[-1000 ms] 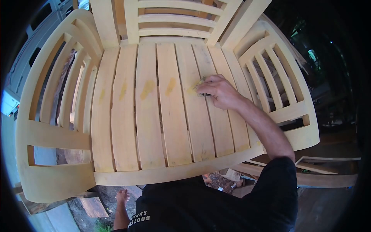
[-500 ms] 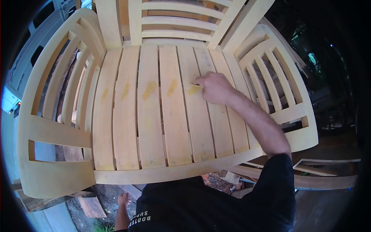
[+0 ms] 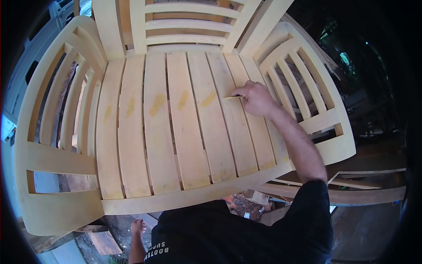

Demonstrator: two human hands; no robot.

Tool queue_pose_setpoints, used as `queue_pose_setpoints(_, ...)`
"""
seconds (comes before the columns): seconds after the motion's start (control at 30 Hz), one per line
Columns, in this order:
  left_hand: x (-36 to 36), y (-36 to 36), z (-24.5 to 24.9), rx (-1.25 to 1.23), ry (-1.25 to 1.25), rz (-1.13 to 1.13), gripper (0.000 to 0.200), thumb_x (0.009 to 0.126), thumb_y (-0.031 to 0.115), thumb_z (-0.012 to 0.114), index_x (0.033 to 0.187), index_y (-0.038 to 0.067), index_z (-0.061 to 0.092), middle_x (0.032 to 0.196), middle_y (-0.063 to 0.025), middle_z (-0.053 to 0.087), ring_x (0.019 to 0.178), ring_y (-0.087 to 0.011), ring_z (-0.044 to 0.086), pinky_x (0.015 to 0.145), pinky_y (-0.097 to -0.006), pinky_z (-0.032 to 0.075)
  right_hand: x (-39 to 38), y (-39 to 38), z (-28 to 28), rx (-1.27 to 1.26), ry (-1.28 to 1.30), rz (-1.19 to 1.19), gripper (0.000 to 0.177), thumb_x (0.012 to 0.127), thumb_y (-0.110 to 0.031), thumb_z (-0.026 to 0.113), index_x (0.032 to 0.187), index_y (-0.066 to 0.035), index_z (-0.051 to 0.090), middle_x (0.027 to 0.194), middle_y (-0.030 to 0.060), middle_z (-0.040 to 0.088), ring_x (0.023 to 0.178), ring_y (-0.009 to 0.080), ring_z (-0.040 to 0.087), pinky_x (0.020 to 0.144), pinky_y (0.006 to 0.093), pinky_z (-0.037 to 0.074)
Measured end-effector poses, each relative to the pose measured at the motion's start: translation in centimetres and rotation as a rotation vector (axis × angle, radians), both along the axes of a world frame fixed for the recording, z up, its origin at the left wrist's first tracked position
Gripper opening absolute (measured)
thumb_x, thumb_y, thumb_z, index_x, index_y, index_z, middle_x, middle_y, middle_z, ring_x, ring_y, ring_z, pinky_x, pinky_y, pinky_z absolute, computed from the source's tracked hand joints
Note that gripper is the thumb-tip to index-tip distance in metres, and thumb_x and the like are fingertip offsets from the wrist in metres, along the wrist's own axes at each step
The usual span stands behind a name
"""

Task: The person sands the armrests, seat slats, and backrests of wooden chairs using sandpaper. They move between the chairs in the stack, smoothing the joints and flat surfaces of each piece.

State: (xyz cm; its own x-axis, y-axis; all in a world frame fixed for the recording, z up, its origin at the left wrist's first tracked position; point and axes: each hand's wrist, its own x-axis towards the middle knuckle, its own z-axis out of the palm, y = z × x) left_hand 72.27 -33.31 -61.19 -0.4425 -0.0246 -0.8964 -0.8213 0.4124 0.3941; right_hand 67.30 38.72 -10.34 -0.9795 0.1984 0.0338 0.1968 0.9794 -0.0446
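A pale wooden bench seat (image 3: 160,132) made of several slats fills the middle of the view. Yellow patches (image 3: 157,104) mark several slats in a row. My right hand (image 3: 257,97) is over the slats on the right, its fingers closed on a thin, flat yellowish piece (image 3: 233,97) whose edge meets a slat. My left hand (image 3: 138,226) hangs low beside my body, below the seat's front rail, with its fingers partly curled; whether it holds anything is too small to tell.
Slatted armrests stand at the left (image 3: 61,158) and right (image 3: 323,119), with a slatted backrest (image 3: 189,24) behind. Wooden pieces (image 3: 351,196) lie at the lower right, and a board (image 3: 104,243) is on the ground. A vehicle (image 3: 37,48) stands at upper left.
My right hand has moved one slat to the right along with the thin piece, and the yellow patch it was at now shows whole. The view has shifted slightly.
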Motion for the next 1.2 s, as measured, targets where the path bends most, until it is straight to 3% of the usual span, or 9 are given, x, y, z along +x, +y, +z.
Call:
queue_pose_setpoints(0.17,-0.1,0.6,1.6,-0.061,0.035,-0.053,0.024,0.099,0.023,0.063,0.112,0.002,0.065,0.077,-0.0131,0.069,0.052,-0.0211,0.062,0.039,-0.0331,0.044,2.3,-0.1,-3.6,-0.002,0.181,0.19,0.041,0.072,0.007,0.061,0.107,-0.01,0.076,0.095,0.0089,0.074,0.097,0.0321,0.066,0.087,0.0442,0.053)
queue_pose_setpoints(0.3,-0.4,0.7,1.2,-0.072,-0.009,-0.033,0.025,0.1,0.024,0.063,0.111,0.002,0.064,0.077,-0.0131,0.068,0.052,-0.0212,0.062,0.04,-0.0327,0.044,4.1,-0.8,-3.3,0.0,0.261,0.269,0.043,0.068,0.009,0.061,0.106,-0.008,0.075,0.093,0.01,0.073,0.093,0.032,0.068,0.084,0.0437,0.054)
queue_pose_setpoints(0.5,-1.1,1.1,1.6,-0.041,0.049,-0.076,0.024,0.1,0.023,0.063,0.108,0.0,0.063,0.077,-0.0126,0.066,0.051,-0.0198,0.059,0.04,-0.0322,0.043,3.3,1.3,2.7,-0.089,0.236,-0.042,0.04,0.076,0.002,0.059,0.111,-0.01,0.075,0.094,0.0176,0.073,0.094,0.038,0.068,0.085,0.0454,0.054)
queue_pose_setpoints(0.6,-1.7,1.4,2.1,-0.072,0.026,-0.112,0.024,0.101,0.022,0.063,0.111,0.001,0.062,0.077,-0.0132,0.066,0.051,-0.0193,0.057,0.039,-0.032,0.042,2.4,2.6,4.5,-0.179,0.118,-0.25,0.038,0.078,-0.004,0.06,0.113,-0.006,0.072,0.096,0.0206,0.073,0.095,0.0359,0.07,0.085,0.0423,0.055)
queue_pose_setpoints(0.7,-1.7,0.0,0.4,0.048,-0.039,0.01,0.022,0.101,0.021,0.062,0.11,0.001,0.06,0.076,-0.0136,0.065,0.05,-0.019,0.057,0.039,-0.0315,0.041,1.5,4.8,4.2,-0.485,0.183,-0.389,0.04,0.077,-0.01,0.063,0.116,-0.003,0.07,0.098,0.0203,0.074,0.093,0.031,0.071,0.084,0.0394,0.054)
queue_pose_setpoints(0.8,-1.3,-0.1,0.9,0.018,-0.023,-0.045,0.021,0.101,0.021,0.062,0.108,0.001,0.059,0.074,-0.0136,0.064,0.049,-0.0188,0.056,0.038,-0.0309,0.04,0.3,6.1,2.2,-0.584,0.288,-0.406,0.032,0.083,-0.007,0.065,0.114,-0.004,0.067,0.091,0.0086,0.07,0.087,0.0191,0.066,0.08,0.031,0.052)
queue_pose_setpoints(0.9,-0.9,0.9,2.7,-0.045,0.025,-0.048,0.019,0.102,0.021,0.063,0.105,0.002,0.059,0.072,-0.0122,0.063,0.048,-0.0182,0.055,0.037,-0.031,0.039,-1.4,6.8,-0.1,-0.526,0.341,-0.31,0.031,0.084,-0.01,0.065,0.115,-0.004,0.066,0.091,0.0097,0.071,0.087,0.019,0.067,0.081,0.0315,0.052)
queue_pose_setpoints(1.2,-1.0,0.9,3.7,-0.063,0.053,0.007,0.016,0.101,0.018,0.063,0.1,0.003,0.06,0.068,-0.0083,0.059,0.046,-0.016,0.052,0.037,-0.03,0.036,-1.5,1.1,0.7,-0.301,0.235,-0.344,0.031,0.088,-0.01,0.062,0.119,-0.009,0.065,0.097,0.0202,0.073,0.093,0.0337,0.072,0.084,0.0414,0.055)
